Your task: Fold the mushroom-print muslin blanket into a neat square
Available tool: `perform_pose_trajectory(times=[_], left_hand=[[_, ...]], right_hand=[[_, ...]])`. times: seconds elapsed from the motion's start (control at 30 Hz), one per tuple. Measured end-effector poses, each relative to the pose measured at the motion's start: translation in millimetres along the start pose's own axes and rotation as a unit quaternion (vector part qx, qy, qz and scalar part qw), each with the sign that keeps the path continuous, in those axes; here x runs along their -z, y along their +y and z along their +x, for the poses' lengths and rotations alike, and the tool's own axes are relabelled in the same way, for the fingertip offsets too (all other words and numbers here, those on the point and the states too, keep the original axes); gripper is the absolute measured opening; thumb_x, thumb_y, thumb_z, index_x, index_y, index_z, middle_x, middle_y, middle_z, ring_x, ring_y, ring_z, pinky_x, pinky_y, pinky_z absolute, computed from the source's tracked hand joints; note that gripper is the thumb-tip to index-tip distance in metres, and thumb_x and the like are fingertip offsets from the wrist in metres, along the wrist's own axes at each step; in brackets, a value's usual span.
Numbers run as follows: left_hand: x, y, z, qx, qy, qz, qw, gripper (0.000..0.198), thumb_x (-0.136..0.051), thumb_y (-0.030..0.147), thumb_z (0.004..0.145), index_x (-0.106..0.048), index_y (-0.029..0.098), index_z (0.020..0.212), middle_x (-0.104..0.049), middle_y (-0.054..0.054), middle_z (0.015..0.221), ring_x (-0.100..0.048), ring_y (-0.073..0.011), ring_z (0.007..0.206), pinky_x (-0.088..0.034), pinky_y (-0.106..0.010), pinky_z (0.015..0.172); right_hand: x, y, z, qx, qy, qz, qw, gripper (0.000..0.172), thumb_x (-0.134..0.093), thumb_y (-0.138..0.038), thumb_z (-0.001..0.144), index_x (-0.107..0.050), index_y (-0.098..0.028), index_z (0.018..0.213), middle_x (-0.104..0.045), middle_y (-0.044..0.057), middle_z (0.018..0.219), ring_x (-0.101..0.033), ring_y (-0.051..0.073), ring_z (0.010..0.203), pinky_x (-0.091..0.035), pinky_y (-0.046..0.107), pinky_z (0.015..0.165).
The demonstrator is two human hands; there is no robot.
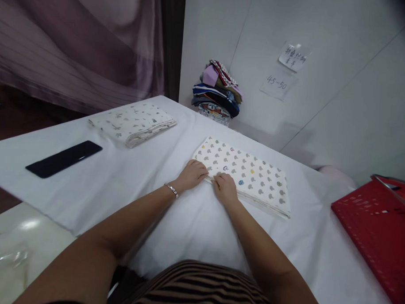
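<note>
A folded white cloth with grey and coloured mouse-head prints [251, 173] lies flat on the white-covered table [148, 176]. My left hand [192, 174], with a bracelet at the wrist, rests on the cloth's near left corner, fingers curled over the edge. My right hand [225, 186] sits right beside it on the same near edge, fingers bent and pinching the folded layers. Both hands touch each other at the fingertips.
Another folded white patterned cloth [133, 122] lies at the far left. A black phone [64, 158] lies near the table's left edge. A stack of colourful folded fabrics [218, 92] stands against the wall. A red basket [375, 229] sits at the right.
</note>
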State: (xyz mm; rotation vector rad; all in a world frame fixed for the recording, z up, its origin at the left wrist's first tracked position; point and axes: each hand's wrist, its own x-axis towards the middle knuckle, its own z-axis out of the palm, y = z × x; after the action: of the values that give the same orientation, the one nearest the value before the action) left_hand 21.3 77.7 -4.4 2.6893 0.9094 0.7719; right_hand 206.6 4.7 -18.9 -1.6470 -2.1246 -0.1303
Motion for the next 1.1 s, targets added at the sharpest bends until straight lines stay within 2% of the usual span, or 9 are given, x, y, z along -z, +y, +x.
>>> perform_pose_trajectory(times=[0.1, 0.2, 0.3, 0.5, 0.67, 1.1], left_hand=[[-2.1, -2.4, -0.9, 0.0, 0.003, -0.006, 1.0, 0.023, -0.046, 0.027, 0.092, -0.068, 0.023, 0.09, -0.068, -0.002, 0.094, -0.057, -0.0164, 0.095, -0.032, -0.04, 0.097], [-2.9, -3.4, -2.7, -0.002, 0.002, -0.006, 1.0, 0.024, -0.044, 0.026, 0.093, -0.068, 0.023, 0.092, -0.068, -0.002, 0.095, -0.056, -0.0163, 0.095, -0.031, -0.04, 0.098], [-3.4, -3.5, -3.1, -0.002, 0.001, -0.004, 1.0, 0.024, -0.043, 0.025, 0.093, -0.067, 0.023, 0.093, -0.067, -0.002, 0.095, -0.056, -0.0164, 0.095, -0.031, -0.04, 0.098], [-5.1, -2.3, -1.5, 0.007, 0.003, -0.003, 1.0, 0.025, -0.042, 0.026, 0.093, -0.066, 0.023, 0.091, -0.067, -0.002, 0.094, -0.056, -0.0162, 0.095, -0.029, -0.041, 0.1], [-3.8, -0.5, -2.3, 0.013, 0.004, -0.009, 1.0, 0.024, -0.043, 0.027, 0.093, -0.066, 0.024, 0.091, -0.067, -0.001, 0.095, -0.056, -0.016, 0.096, -0.029, -0.04, 0.101], [-3.3, -1.6, -1.9, 0.003, -0.004, 0.019, 1.0, 0.026, -0.042, 0.027, 0.094, -0.067, 0.022, 0.092, -0.065, -0.003, 0.093, -0.055, -0.0171, 0.091, -0.035, -0.039, 0.092]], right_hand=[[2.2, 0.0, 0.8, -0.023, 0.007, 0.038, 0.999, 0.023, -0.047, -0.028, 0.094, -0.067, -0.02, 0.101, -0.061, 0.006, 0.089, -0.051, 0.02, 0.085, -0.039, 0.031, 0.079], [4.1, -0.2, 2.7, -0.047, 0.001, 0.068, 0.997, 0.024, -0.045, -0.025, 0.094, -0.068, -0.021, 0.092, -0.061, 0.005, 0.084, -0.052, 0.019, 0.083, -0.039, 0.029, 0.077], [4.9, -0.6, 4.1, -0.048, 0.0, 0.079, 0.996, 0.022, -0.047, -0.025, 0.093, -0.069, -0.021, 0.088, -0.062, 0.004, 0.084, -0.052, 0.018, 0.083, -0.04, 0.029, 0.077], [4.7, -2.0, 6.0, -0.045, -0.003, 0.088, 0.995, 0.017, -0.053, -0.027, 0.091, -0.069, -0.021, 0.094, -0.063, 0.005, 0.088, -0.054, 0.019, 0.087, -0.04, 0.03, 0.08], [6.4, -4.7, 10.0, -0.064, -0.014, 0.108, 0.992, 0.02, -0.049, -0.023, 0.092, -0.068, -0.021, 0.085, -0.063, 0.004, 0.086, -0.054, 0.018, 0.085, -0.04, 0.029, 0.079], [0.7, -4.8, 8.9, -0.033, -0.006, 0.03, 0.999, 0.023, -0.043, -0.022, 0.095, -0.064, -0.018, 0.085, -0.061, 0.006, 0.086, -0.052, 0.02, 0.085, -0.039, 0.032, 0.078]])
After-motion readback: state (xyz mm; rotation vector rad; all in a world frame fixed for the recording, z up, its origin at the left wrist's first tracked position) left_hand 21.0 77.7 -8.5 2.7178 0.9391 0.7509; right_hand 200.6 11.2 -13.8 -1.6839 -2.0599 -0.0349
